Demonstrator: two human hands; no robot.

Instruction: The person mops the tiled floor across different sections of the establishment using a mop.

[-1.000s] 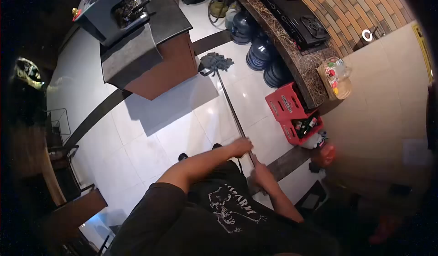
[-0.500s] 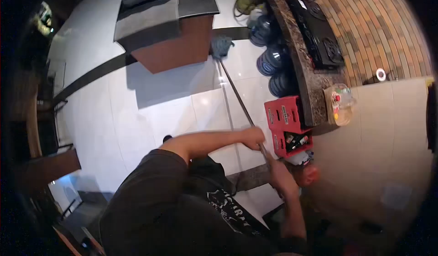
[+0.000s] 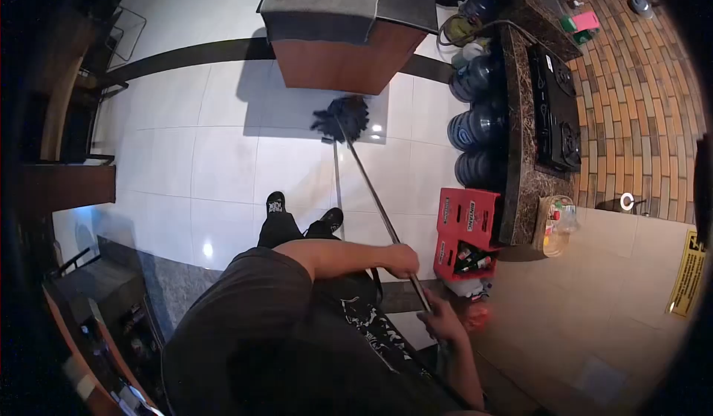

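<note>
A mop with a dark, stringy head (image 3: 343,119) rests on the white tiled floor, just in front of a brown cabinet. Its long, thin handle (image 3: 375,202) slants from there down to the right, toward my body. My left hand (image 3: 403,260) is wrapped around the handle partway along, the arm reaching across my front. Lower down, near the handle's upper end, my right hand (image 3: 443,321) grips it too, its fingers partly blurred. Both of my shoes (image 3: 276,202) stand on the tiles, left of the handle.
The brown cabinet (image 3: 327,63) with a grey cloth on top stands ahead. To the right are several large water jugs (image 3: 475,130) under a stone counter (image 3: 518,193) with a black stove (image 3: 557,112). Red bottle crates (image 3: 466,219) sit near my hands. Dark furniture (image 3: 70,186) lines the left.
The mop head has come away from the cabinet's right corner to the floor in front of its face. Both hands have kept their grip on the handle. The view has shifted and turned.
</note>
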